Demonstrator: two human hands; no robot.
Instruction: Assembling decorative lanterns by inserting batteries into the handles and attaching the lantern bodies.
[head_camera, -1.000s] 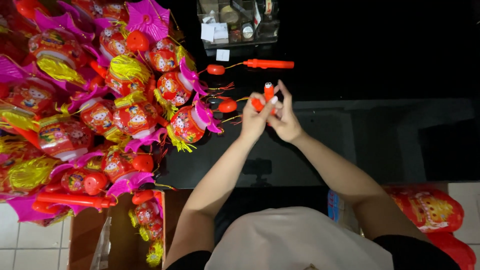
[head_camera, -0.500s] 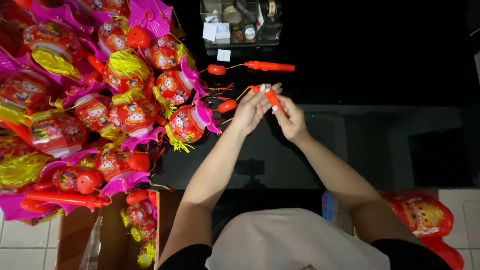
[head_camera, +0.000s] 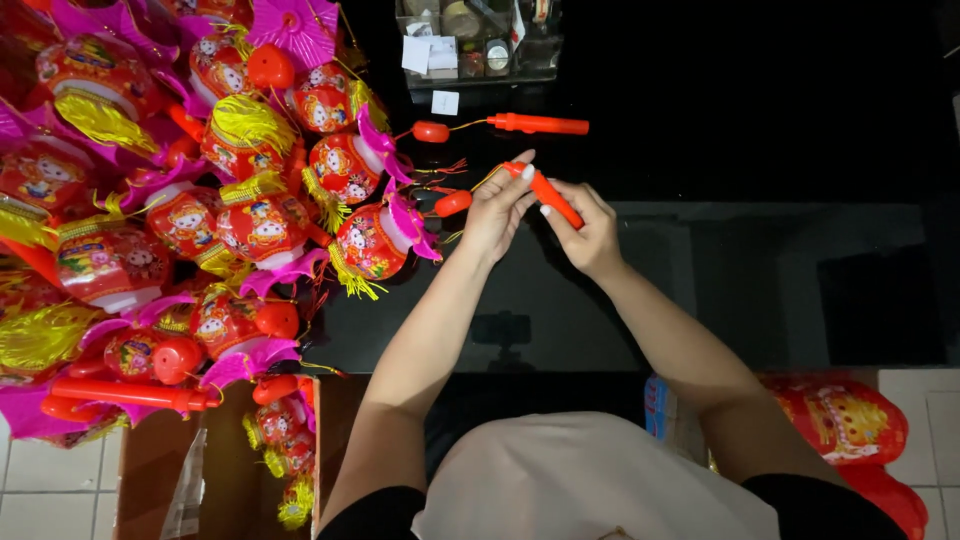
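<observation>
Both hands meet over the black table (head_camera: 760, 150) just above centre, at about 12 o'clock. The right hand (head_camera: 585, 225) grasps the red stick handle (head_camera: 548, 195) in closed fingers, while the left hand (head_camera: 495, 215) pinches the handle's upper end. A second red handle (head_camera: 538, 124) lies just beyond. A heap of red lanterns (head_camera: 200, 200) fills 9 to 11 o'clock.

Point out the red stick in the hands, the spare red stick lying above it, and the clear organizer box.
red stick (head_camera: 553, 201), head view, middle of the shaft.
spare red stick (head_camera: 540, 124), head view, middle of the handle.
clear organizer box (head_camera: 480, 78), head view, front rim.
</observation>
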